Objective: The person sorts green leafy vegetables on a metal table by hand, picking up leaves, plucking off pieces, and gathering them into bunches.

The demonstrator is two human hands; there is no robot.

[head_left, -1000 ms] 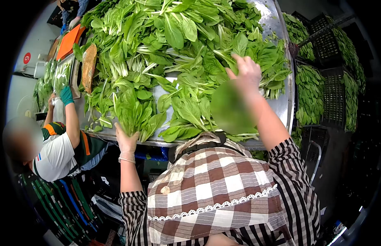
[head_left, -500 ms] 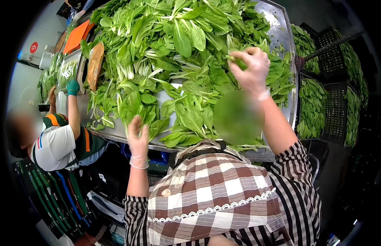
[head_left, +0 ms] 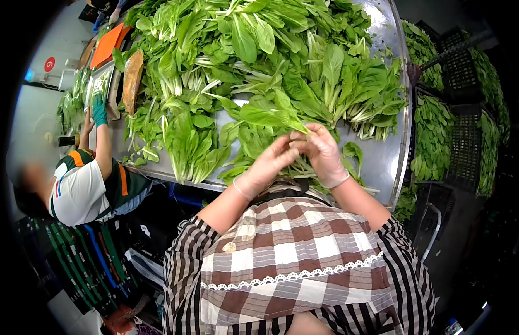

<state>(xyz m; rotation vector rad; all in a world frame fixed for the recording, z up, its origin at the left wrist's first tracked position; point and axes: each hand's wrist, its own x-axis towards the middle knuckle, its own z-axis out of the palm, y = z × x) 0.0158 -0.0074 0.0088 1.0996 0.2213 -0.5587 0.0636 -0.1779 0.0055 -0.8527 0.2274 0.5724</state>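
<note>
My gloved right hand (head_left: 322,153) is closed on the stem end of a stalk of leafy greens (head_left: 268,116), its leaves pointing up and left. Meeting it at that stem, my gloved left hand (head_left: 270,161) has its fingertips pinched together. Exactly what lies between the left fingertips is partly hidden. Both hands are above the near edge of the metal table (head_left: 382,159), in front of the checked apron (head_left: 293,245). A large heap of the same greens (head_left: 237,61) spreads beyond them, and a separate bunch (head_left: 187,148) lies to the left.
At the left, a co-worker (head_left: 81,184) with a green glove handles greens in a tray (head_left: 100,86). An orange board (head_left: 107,47) and a brown-edged piece (head_left: 133,81) stand beside the heap. Black crates (head_left: 465,142) filled with greens stand at the right.
My right hand has come down and left from the right side of the heap. My left hand has moved right and up to meet it, leaving the bunch at the left.
</note>
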